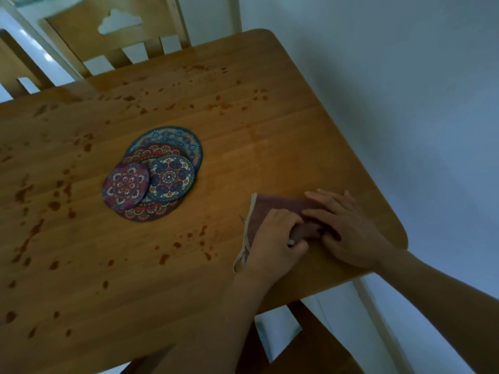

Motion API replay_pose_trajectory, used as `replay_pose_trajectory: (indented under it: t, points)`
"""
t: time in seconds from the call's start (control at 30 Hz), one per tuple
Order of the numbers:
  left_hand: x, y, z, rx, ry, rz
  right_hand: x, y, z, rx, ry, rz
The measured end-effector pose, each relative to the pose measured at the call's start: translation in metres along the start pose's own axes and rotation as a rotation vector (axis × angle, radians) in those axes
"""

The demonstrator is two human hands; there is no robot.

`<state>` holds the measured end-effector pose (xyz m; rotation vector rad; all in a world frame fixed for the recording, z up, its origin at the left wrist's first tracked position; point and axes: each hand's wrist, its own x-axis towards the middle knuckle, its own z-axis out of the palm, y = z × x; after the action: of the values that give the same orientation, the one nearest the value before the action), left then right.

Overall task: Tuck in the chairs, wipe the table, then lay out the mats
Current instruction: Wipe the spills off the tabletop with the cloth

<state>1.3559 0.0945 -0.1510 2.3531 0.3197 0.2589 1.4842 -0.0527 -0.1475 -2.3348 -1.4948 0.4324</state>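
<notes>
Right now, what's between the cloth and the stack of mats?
Head view: only bare table between cloth and mats; the red spots lie off that line.

I see a pile of round patterned mats near the middle of the wooden table, with reddish-brown spots scattered around it. To the right of the mats and nearer the camera, a brownish cloth lies on the wood. The left hand bunches it in curled fingers. The right hand presses on it with straight fingers. Beyond the mats, a chair back stands at the table's far edge.
</notes>
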Motion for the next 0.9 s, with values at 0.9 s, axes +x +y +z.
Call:
replay_pose_trajectory:
  t: [0.9]
  points:
    - [0.043,-0.064,-0.017,0.536,0.194,-0.332,0.125,-0.005,0.015,-0.202,0.217,0.643]
